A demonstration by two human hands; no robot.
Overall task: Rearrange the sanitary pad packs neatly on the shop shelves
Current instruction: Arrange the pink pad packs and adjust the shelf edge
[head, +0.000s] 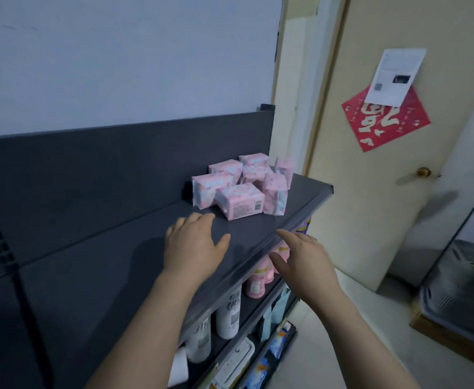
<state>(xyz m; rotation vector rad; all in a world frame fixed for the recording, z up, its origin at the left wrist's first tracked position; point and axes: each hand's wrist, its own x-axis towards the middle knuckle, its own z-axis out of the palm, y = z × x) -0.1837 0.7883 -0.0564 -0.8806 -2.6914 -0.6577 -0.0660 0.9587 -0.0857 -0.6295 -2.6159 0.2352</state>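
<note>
Left hand point(193, 245) spread over the top shelf point(104, 270), holding nothing; right hand point(304, 262) fingers splayed at its front edge, empty too. Pink pad packs point(238, 189) sit jumbled at the far end. Bottles point(228, 313) line the shelf below.

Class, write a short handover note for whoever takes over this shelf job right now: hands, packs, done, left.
Left hand: open, empty, over the top shelf, short of the packs.
Right hand: open, empty, by the shelf's front edge.
Pink sanitary pad packs: jumbled cluster at the shelf's right end, some flat, some upright.
Done: nothing tidy yet.
Left: line them up.
</note>
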